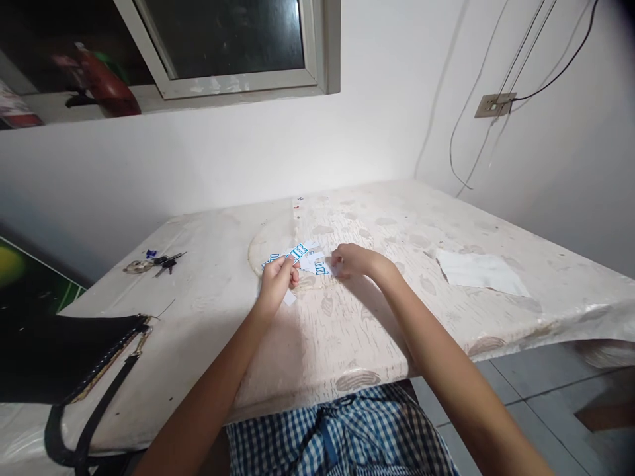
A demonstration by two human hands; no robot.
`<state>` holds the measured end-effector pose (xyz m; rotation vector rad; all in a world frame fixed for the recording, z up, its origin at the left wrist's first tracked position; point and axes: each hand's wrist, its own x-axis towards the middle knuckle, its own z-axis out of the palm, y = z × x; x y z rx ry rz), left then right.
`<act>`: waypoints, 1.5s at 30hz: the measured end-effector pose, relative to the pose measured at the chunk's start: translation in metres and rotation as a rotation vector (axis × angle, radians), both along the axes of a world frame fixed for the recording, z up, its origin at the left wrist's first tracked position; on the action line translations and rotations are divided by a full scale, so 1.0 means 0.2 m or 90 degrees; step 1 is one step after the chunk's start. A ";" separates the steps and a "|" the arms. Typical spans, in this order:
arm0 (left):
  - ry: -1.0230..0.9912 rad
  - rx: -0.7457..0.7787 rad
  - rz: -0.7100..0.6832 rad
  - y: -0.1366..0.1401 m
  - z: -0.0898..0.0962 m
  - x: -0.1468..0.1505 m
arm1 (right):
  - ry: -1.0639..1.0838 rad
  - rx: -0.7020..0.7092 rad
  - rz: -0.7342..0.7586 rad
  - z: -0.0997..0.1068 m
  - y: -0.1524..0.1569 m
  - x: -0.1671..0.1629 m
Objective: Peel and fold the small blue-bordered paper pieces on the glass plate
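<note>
My left hand [278, 277] pinches a white paper piece with blue outlined lettering [297, 252] between thumb and fingers. Under and beside it lie several more white pieces; one with blue print [320, 267] is just left of my right hand [351, 260]. The fingers of that hand are curled, their tips at this piece's right edge. Whether they grip it is too small to make out. A small blank white scrap [290, 298] rests on the table below my left hand.
A patterned plastic cover lies over the table [342, 344]. A white cloth or paper sheet [481, 271] is on the right, keys [167, 263] on the left, and a black bag with a strap [74, 357] at the near left. A wall socket [495, 106] has hanging cables.
</note>
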<state>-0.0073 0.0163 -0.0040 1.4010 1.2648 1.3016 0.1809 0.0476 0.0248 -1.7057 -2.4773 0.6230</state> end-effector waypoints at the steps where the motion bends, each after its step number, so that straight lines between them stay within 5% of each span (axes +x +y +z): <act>1: 0.000 0.000 0.001 0.00 0.00 0.00 | 0.006 0.003 -0.005 0.00 0.00 0.00; 18: 0.011 -0.003 -0.010 0.00 0.00 0.01 | -0.029 -0.024 0.000 -0.02 0.00 -0.02; 33: 0.018 -0.019 -0.016 0.00 0.00 0.01 | -0.076 0.105 -0.045 -0.03 0.01 -0.03; 37: 0.015 -0.015 -0.023 0.00 0.00 0.01 | 0.130 0.176 -0.043 -0.04 0.05 -0.03; 41: 0.011 -0.017 -0.031 0.00 0.00 0.01 | 0.496 0.055 0.017 -0.01 0.03 -0.04; 45: 0.011 -0.018 -0.035 0.00 0.00 0.01 | 0.662 0.019 0.015 0.02 0.01 -0.06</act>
